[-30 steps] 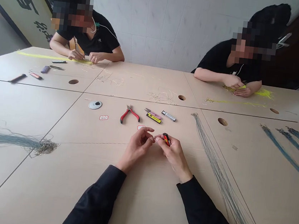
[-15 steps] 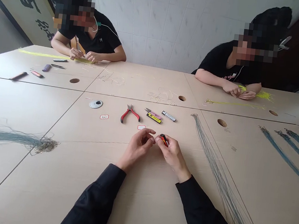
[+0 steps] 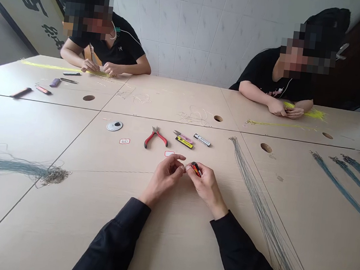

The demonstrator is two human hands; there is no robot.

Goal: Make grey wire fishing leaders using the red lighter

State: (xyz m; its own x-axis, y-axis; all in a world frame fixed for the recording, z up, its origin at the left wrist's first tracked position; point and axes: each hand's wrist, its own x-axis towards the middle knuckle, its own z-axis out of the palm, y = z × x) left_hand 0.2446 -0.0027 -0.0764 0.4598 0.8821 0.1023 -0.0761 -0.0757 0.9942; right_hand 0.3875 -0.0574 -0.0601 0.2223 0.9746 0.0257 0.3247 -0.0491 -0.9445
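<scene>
My right hand (image 3: pixel 205 181) is closed around a small black-and-red lighter (image 3: pixel 196 169), whose dark end points up and away from me. Close beside it, my left hand (image 3: pixel 166 174) pinches thumb against fingers, with its index finger stretched out. What lies between those fingertips is too small to make out. A thin cord (image 3: pixel 114 171) runs across the table from the left bundle toward my left hand. The two hands nearly meet at the fingertips. Beyond them lie red-handled pliers (image 3: pixel 156 137), pink thread snips (image 3: pixel 184 137), and a yellow packet (image 3: pixel 184 142).
Blue-grey cords with metal ends form a bundle (image 3: pixel 55 176) on the left and a long bundle (image 3: pixel 251 191) on the right. Further right are several blue cord bundles (image 3: pixel 340 181). A round metal cap (image 3: pixel 114 126) sits back left. Two people work with yellow cords across the table.
Both hands keep nearly the same pose and grip. The whole view has shifted very slightly; nothing has been picked up or put down.
</scene>
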